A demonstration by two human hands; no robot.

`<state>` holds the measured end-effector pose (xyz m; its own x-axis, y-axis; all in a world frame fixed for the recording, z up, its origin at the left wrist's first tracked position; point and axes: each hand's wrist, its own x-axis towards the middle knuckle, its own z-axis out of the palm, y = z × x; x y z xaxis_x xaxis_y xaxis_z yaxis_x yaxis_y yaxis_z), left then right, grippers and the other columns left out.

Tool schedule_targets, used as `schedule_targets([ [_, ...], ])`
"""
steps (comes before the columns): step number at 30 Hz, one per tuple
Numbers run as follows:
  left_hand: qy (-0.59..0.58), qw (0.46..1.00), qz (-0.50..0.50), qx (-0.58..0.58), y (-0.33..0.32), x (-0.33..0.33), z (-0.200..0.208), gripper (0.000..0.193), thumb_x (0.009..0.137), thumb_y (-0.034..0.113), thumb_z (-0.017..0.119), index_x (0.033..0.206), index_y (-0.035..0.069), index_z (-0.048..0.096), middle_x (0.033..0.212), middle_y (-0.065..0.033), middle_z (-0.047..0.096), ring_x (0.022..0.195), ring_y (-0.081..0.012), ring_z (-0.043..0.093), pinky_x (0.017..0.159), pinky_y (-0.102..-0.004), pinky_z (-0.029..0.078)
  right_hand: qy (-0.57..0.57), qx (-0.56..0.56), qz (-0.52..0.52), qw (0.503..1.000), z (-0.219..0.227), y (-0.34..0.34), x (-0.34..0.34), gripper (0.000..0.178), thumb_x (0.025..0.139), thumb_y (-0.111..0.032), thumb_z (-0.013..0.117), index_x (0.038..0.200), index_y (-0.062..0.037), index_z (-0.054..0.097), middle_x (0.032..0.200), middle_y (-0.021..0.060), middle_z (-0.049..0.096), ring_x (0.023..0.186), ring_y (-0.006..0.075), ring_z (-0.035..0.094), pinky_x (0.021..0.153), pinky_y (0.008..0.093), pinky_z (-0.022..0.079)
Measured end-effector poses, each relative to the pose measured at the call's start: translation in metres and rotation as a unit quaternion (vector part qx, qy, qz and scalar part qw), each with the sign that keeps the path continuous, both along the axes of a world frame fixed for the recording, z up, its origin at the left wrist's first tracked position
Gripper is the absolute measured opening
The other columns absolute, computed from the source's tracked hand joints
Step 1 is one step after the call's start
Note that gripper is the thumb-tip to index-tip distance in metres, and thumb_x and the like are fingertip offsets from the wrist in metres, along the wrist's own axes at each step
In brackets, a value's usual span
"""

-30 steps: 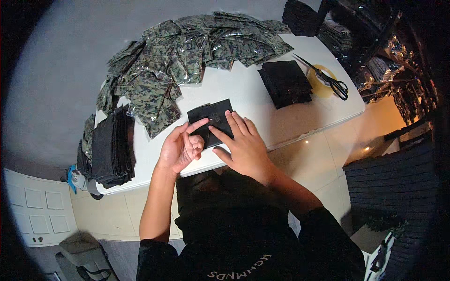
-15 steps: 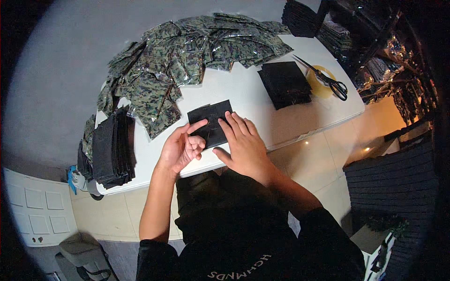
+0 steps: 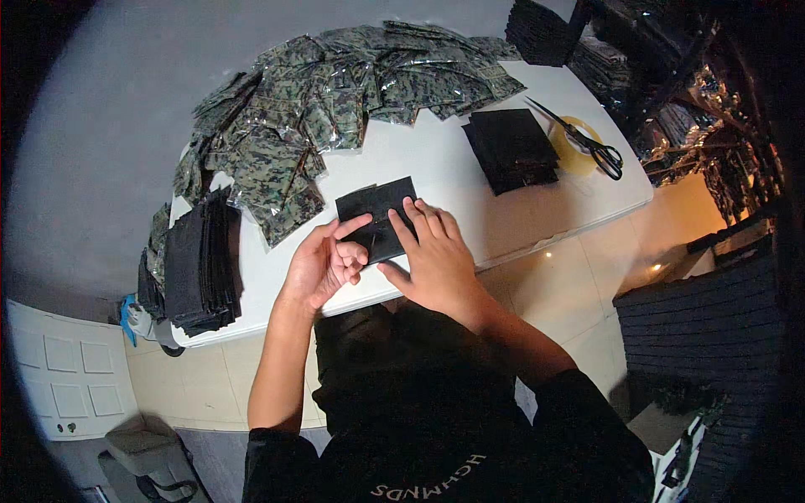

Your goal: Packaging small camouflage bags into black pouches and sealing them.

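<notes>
Your white counter carries: camo packets far side, black stack, scissors, tape roll, black sheet near you, black pile at left edge.

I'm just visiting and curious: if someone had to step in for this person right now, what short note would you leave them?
Left hand: fingers at the left edge of the black flat piece on the white table.
Right hand: flat on that piece, pressing it down.
Nearby: camouflage packets heaped at the far side, black stack at left, smaller black pile and scissors at right.
Done: many packets piled. Left: both black stacks.
</notes>
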<state>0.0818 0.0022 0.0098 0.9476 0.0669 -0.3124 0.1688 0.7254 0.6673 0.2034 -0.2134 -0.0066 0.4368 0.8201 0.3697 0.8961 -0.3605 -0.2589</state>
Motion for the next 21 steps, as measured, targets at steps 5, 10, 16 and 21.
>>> schedule_targets([
  [5,0.008,1.000,0.001,0.028,-0.001,0.001,0.003,0.063,0.116,0.043,0.043,0.157,-0.005,0.052,0.082,-0.0154,0.076,0.063,-0.0188,0.068,0.063,-0.0323,0.060,0.004,0.002,0.003,1.000,0.001,-0.001,0.001,0.084,0.100,-0.053,0.070,0.159,0.0032,0.052,0.164,0.0306,0.047,0.155,0.0429,0.041,0.130,0.0538,0.027],
  [10,0.026,0.997,0.006,0.075,-0.004,0.003,0.010,0.063,0.116,0.043,0.043,0.156,-0.005,0.053,0.079,-0.0131,0.075,0.064,-0.0185,0.068,0.063,-0.0329,0.061,0.006,-0.008,0.005,1.000,-0.001,-0.001,0.002,0.083,0.100,-0.053,0.070,0.159,0.0024,0.052,0.165,0.0307,0.046,0.156,0.0431,0.040,0.130,0.0536,0.027],
  [16,0.037,0.992,0.005,0.124,-0.005,0.007,0.015,0.070,0.116,0.047,0.044,0.156,-0.010,0.048,0.073,-0.0106,0.072,0.063,-0.0191,0.069,0.062,-0.0334,0.062,0.011,-0.018,-0.008,1.000,-0.003,-0.001,-0.001,0.084,0.100,-0.054,0.069,0.161,-0.0003,0.050,0.168,0.0290,0.043,0.159,0.0421,0.036,0.131,0.0605,0.023],
  [21,0.094,0.981,-0.004,0.169,-0.013,0.011,0.033,0.086,0.114,0.059,0.044,0.160,-0.014,0.039,0.072,-0.0124,0.071,0.064,-0.0203,0.069,0.066,-0.0352,0.065,0.009,-0.027,-0.020,0.999,-0.006,0.000,-0.001,0.083,0.101,-0.057,0.066,0.162,-0.0026,0.051,0.168,0.0261,0.045,0.160,0.0409,0.037,0.130,0.0655,0.021],
])
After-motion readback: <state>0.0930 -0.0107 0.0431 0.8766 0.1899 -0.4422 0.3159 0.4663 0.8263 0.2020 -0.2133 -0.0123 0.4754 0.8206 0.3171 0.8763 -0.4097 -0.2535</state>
